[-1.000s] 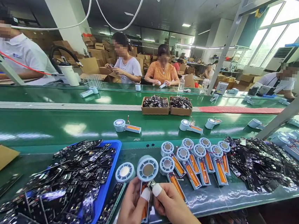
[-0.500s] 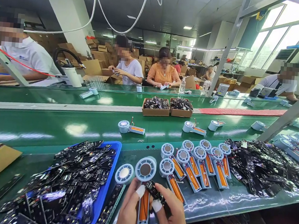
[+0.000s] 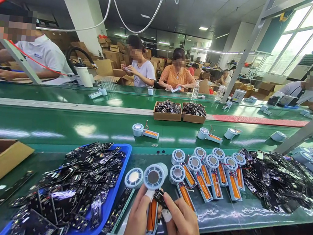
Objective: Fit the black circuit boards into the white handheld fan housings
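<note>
My left hand point(image 3: 137, 219) is closed around the handle of a light-blue fan-like housing point(image 3: 154, 177) with a round grille head. An orange battery cell point(image 3: 151, 217) lies in its open handle. Between the fingers of my right hand point(image 3: 183, 223) is a small black circuit board point(image 3: 160, 197), held slanted against the upper handle. White coverings wrap a finger or thumb on each hand. To the left, another round-headed housing point(image 3: 134, 178) lies with a circuit board point(image 3: 117, 211) along its handle. Where the held board meets the handle is partly hidden by fingers.
A blue tray point(image 3: 127, 155) heaped with circuit boards stands at left, beside a cardboard box point(image 3: 2, 171). Several housings with batteries point(image 3: 205, 185) lie to the right, before a pile of boards point(image 3: 280, 181). Housings dot the green conveyor point(image 3: 100, 127); co-workers sit across.
The camera view has shifted slightly, so the scene sits further right. Both hands keep hold of the housing and the circuit board, and the right fingers have changed position slightly on the board.
</note>
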A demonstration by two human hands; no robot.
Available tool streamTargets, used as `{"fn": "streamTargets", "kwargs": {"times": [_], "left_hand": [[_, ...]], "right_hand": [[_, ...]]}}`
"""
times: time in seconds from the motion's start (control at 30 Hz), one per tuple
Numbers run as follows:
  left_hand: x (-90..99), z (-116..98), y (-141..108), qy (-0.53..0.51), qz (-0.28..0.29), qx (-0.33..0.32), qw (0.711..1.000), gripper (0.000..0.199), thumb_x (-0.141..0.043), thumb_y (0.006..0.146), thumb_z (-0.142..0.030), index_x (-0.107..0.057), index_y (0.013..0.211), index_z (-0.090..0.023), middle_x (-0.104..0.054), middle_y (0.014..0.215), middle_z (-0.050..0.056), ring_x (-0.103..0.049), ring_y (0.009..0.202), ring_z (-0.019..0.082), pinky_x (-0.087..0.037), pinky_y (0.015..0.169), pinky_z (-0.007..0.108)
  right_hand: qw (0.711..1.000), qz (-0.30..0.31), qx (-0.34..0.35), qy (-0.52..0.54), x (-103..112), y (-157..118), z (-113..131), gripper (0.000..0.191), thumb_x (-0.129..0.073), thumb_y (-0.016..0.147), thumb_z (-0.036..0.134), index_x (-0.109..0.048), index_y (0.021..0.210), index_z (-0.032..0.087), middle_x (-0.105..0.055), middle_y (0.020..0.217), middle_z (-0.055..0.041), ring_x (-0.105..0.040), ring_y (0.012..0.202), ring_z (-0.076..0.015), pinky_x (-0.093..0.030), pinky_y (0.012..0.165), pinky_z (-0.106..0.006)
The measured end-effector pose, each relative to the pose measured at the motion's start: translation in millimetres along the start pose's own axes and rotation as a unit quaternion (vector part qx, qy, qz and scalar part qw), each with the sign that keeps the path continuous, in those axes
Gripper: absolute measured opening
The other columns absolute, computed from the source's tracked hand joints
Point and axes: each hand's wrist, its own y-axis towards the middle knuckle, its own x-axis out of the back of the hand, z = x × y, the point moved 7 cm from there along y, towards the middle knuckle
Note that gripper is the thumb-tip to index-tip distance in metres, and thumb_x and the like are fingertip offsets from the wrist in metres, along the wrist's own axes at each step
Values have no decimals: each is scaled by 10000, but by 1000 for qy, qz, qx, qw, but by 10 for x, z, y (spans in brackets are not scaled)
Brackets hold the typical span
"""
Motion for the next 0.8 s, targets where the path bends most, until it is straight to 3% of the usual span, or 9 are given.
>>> {"fn": "streamTargets", "kwargs": {"times": [0.1,0.2,0.3,0.37,0.47,0.57,0.63,0.7,0.8], "left_hand": [[-41,88,-14,-27,3,14,1000,563,-638,851,-581,-617,1286,-224,-724,1185,74,-681,1118,284,-573,916,364],[-33,126,-58,6,-33,-14,999,625,-571,869,-665,-552,1330,-244,-660,1291,78,-598,1250,298,-513,1004,373],[-34,96,-121,73,-73,-49,993,595,-486,925,-665,-490,1356,-254,-585,1387,92,-508,1350,295,-435,1081,369],[-62,79,-139,87,-67,-57,992,577,-456,949,-647,-449,1372,-255,-564,1416,109,-489,1374,289,-410,1107,376],[-47,81,-114,74,-51,-54,995,558,-469,952,-629,-445,1365,-254,-572,1421,123,-497,1378,288,-416,1111,377],[19,109,-50,62,-37,-48,996,561,-514,931,-626,-472,1347,-251,-613,1391,118,-535,1348,290,-442,1092,374],[13,152,-18,62,-6,-34,997,595,-536,914,-631,-470,1359,-242,-653,1346,117,-581,1302,290,-458,1086,389],[-16,206,-19,73,15,-13,997,604,-514,923,-625,-467,1380,-232,-685,1309,116,-609,1274,284,-469,1088,404],[32,213,-62,139,-16,-10,990,543,-436,973,-559,-482,1403,-230,-647,1391,105,-542,1362,261,-426,1145,407]], "right_hand": [[999,3,-28,-26,-41,23,11,577,-435,1010,157,-376,1571,275,-623,806,-47,-643,637,-177,-560,561,-266],[998,-13,-44,-50,-124,52,74,530,-411,1041,207,-384,1568,263,-616,769,-39,-638,584,-173,-535,522,-257],[997,-19,-43,-55,-238,85,142,518,-348,1063,234,-353,1581,215,-615,743,-37,-637,544,-169,-509,487,-247],[997,-11,-45,-61,-279,112,156,525,-294,1066,228,-326,1589,199,-632,754,-43,-648,544,-176,-507,486,-252],[993,78,-19,-84,-336,154,176,568,-332,1029,192,-290,1595,170,-679,783,-53,-669,549,-186,-497,481,-257],[970,187,21,-152,-369,160,191,679,-480,945,182,-272,1586,102,-682,693,-35,-649,479,-213,-446,420,-282],[956,211,30,-201,-370,167,187,738,-528,901,168,-254,1581,77,-681,674,-39,-649,482,-238,-445,415,-298],[958,188,32,-216,-371,179,196,749,-488,898,130,-200,1585,59,-717,791,-92,-685,576,-259,-506,477,-313],[974,117,30,-193,-411,122,196,720,-369,916,91,-116,1589,52,-716,1014,-184,-718,715,-265,-570,572,-329]]}}
